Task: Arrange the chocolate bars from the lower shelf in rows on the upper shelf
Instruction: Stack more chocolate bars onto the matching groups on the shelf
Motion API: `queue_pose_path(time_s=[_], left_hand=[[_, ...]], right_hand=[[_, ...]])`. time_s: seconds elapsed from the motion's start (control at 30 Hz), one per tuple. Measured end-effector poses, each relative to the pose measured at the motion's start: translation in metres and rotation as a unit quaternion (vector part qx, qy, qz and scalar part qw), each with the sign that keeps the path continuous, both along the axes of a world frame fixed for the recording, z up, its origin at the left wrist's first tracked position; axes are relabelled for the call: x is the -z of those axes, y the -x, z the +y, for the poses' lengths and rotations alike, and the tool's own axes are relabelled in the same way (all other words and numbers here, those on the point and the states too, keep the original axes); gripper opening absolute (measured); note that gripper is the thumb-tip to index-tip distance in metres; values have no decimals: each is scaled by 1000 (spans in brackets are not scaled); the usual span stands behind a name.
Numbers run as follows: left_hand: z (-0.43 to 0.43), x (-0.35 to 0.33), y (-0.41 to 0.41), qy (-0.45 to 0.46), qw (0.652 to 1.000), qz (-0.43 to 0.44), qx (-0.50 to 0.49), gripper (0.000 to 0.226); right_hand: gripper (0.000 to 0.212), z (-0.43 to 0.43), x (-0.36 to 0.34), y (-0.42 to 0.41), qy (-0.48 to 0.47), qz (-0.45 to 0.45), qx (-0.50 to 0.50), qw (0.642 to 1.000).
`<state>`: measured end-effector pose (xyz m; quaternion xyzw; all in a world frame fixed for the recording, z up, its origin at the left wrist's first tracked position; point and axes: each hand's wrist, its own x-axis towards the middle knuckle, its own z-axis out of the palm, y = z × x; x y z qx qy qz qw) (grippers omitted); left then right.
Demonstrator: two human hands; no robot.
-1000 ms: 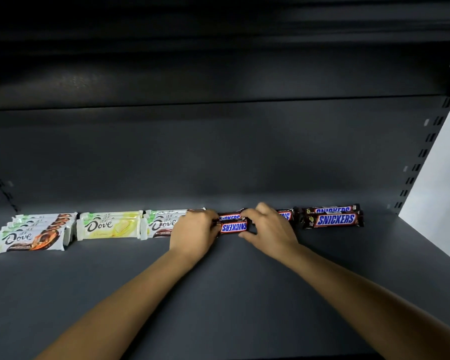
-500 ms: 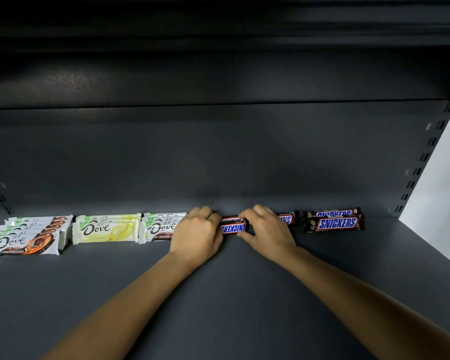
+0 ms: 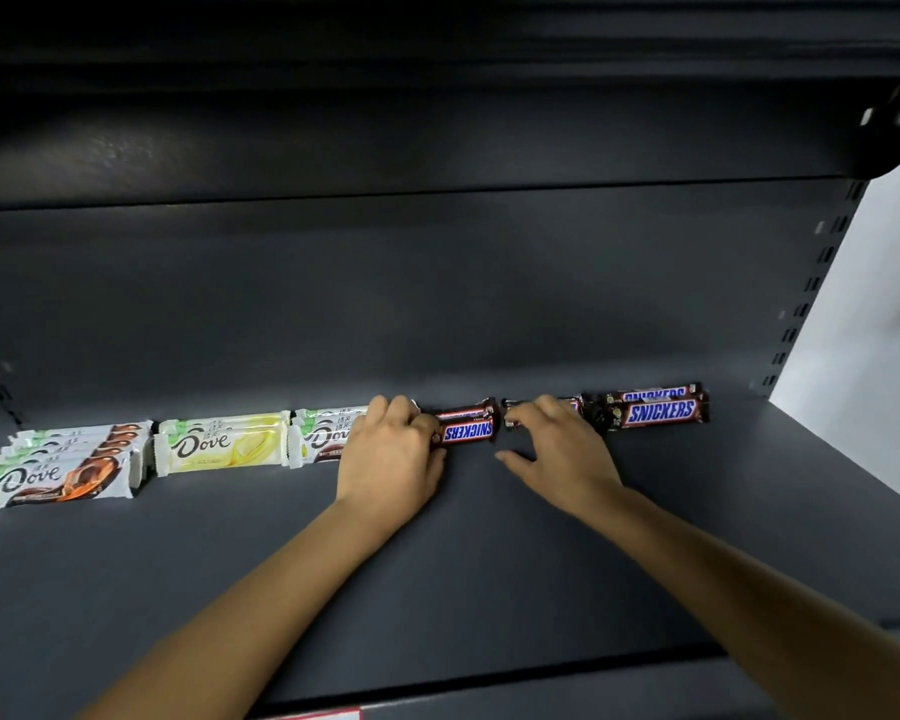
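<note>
Left hand pinches centre Snickers bar; right hand relaxed, resting on next Snickers stack. Dove rows mid-left look done; lower shelf unseen.

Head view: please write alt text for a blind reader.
A left hand touches one end of a Snickers bar on a dark shelf; the right hand is open just right of it. Dove bars lie to the left, more Snickers to the right.

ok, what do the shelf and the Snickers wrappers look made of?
Shelf: probably powder-coated metal, matte dark grey; soft sheen, slotted upright beside it. Snickers wrappers: likely glossy plastic film; printed, crimped ends, small highlights.
</note>
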<state>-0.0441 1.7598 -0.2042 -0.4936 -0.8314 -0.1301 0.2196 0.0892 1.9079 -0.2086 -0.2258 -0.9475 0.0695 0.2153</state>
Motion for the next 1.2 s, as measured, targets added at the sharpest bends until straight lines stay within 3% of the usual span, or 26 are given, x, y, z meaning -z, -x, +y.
queue_pose_path(time_s=[0.27,0.6,0.8,0.93,1.07,1.2], left_hand=[[-36,-3,-56,65,994,-75,39,33],[-103,6,-135,-17,995,-25,98,41],[-141,49,-184,-65,982,13,176,27],[-151,89,-197,-1,981,-24,193,25],[-151,126,-184,109,979,-111,130,30],[-143,157,-164,227,960,-150,72,42]], right_hand=[[38,-54,1,-28,14,-10,12,1000],[20,-117,10,-105,-49,103,-55,992],[23,-154,46,-165,-71,118,-73,988],[24,-161,89,-186,-41,80,-85,992],[18,-150,132,-192,19,-5,-44,999],[28,-133,173,-186,63,-80,8,995]])
